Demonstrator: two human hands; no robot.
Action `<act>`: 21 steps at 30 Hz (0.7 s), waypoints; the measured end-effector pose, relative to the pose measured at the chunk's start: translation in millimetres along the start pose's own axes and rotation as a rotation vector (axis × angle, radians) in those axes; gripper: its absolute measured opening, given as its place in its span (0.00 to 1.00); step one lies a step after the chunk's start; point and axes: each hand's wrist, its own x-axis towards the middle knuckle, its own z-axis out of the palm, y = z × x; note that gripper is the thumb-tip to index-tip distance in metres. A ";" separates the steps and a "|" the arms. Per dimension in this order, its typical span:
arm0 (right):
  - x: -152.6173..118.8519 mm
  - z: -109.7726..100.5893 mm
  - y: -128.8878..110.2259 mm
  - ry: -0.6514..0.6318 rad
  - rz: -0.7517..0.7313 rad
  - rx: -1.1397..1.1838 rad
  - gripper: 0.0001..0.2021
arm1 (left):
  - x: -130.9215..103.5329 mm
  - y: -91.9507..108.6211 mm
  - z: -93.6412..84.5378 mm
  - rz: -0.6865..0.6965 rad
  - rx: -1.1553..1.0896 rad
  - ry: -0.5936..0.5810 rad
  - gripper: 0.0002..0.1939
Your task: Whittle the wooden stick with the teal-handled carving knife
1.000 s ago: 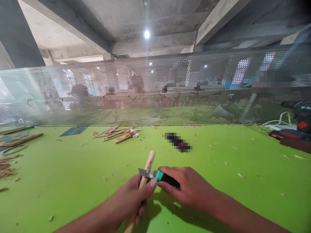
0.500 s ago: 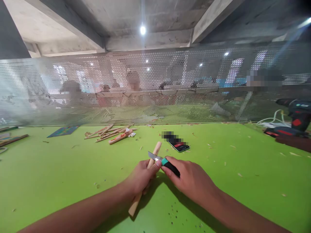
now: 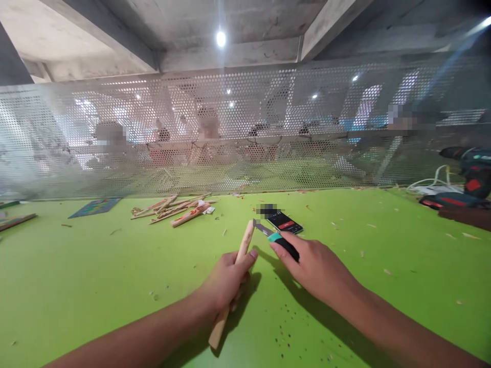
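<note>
My left hand [image 3: 229,280] is wrapped round a pale wooden stick [image 3: 245,242], which slants with its top end away from me. A knife [image 3: 285,246] with a black and teal handle is gripped in my right hand [image 3: 320,266], to the right of the stick. Its blade points up and left, the tip at the stick's top end; whether it touches the wood I cannot tell. Just behind the knife, a phone [image 3: 286,223] lies on the green table [image 3: 115,276].
Behind my left hand lies a pile of thin sticks [image 3: 172,208], with a blue patterned sheet [image 3: 95,207] to its left. A power drill [image 3: 473,171] and white cable stand at the far right. A perforated metal screen [image 3: 230,153] borders the table's back; people show dimly through it.
My right hand and the knife have moved right and slightly away from me, so the blade has left the stick's middle for its top end. My left thumb no longer meets the knife.
</note>
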 end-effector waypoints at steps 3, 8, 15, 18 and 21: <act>-2.8 -1.1 -4.0 -0.078 -0.029 0.055 0.19 | 3.9 -4.8 -2.8 0.003 -0.016 -0.030 0.23; -7.3 -5.5 -7.9 -0.206 -0.157 0.195 0.15 | 8.0 -12.2 -6.3 0.042 -0.025 -0.099 0.29; -9.8 -10.3 -6.7 -0.235 -0.188 0.233 0.16 | 7.2 -12.4 -6.3 0.077 0.050 -0.113 0.32; -12.5 -5.0 -9.6 -0.174 -0.154 0.165 0.15 | 7.3 -13.8 -5.7 0.067 0.083 -0.049 0.31; -17.0 1.3 -11.8 -0.120 -0.130 0.109 0.15 | 6.5 -13.8 -5.5 0.067 0.090 -0.030 0.31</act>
